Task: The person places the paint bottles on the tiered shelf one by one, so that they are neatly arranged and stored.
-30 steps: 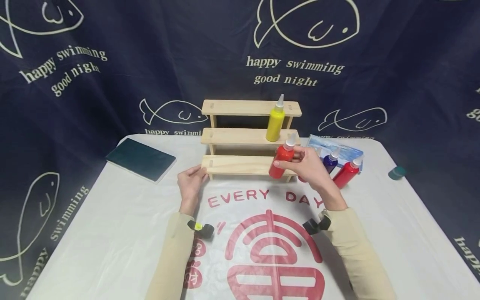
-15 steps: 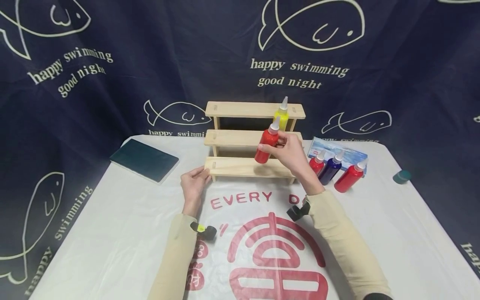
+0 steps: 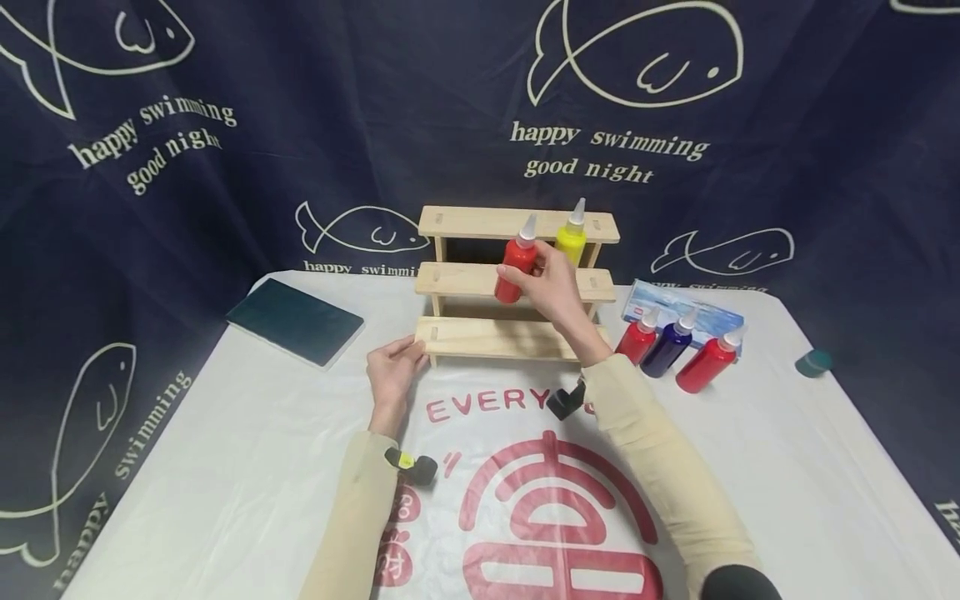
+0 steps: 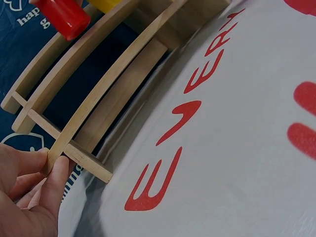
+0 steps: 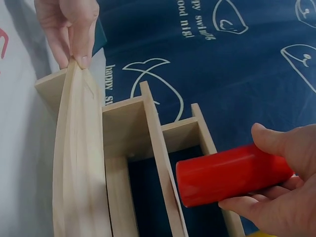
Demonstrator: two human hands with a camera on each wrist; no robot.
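Note:
A three-step wooden rack (image 3: 487, 336) stands at the back of the table. My left hand (image 3: 393, 379) pinches the left end of its lowest board, thumb and fingers plain in the left wrist view (image 4: 32, 197). Raised in front of the rack is a red squeeze bottle (image 3: 513, 277) with a pale pointed nozzle. My right hand (image 3: 553, 287) grips it from the right; its red base (image 5: 190, 185) appears just off the middle board in the right wrist view. Behind that hand a yellow squeeze bottle (image 3: 571, 244) stands on the middle step, its lower part hidden.
Right of the rack stand two more red bottles (image 3: 637, 337) (image 3: 705, 365) and a dark blue bottle (image 3: 666, 348), before a blue-and-white box (image 3: 682, 308). A dark green cap-like cylinder (image 3: 813, 362) sits at the right edge. A dark flat tablet-like object (image 3: 296, 321) lies left.
My right hand has carried the red bottle left and upward, from the lowest step's right end to before the middle step. My left hand keeps its hold on the rack.

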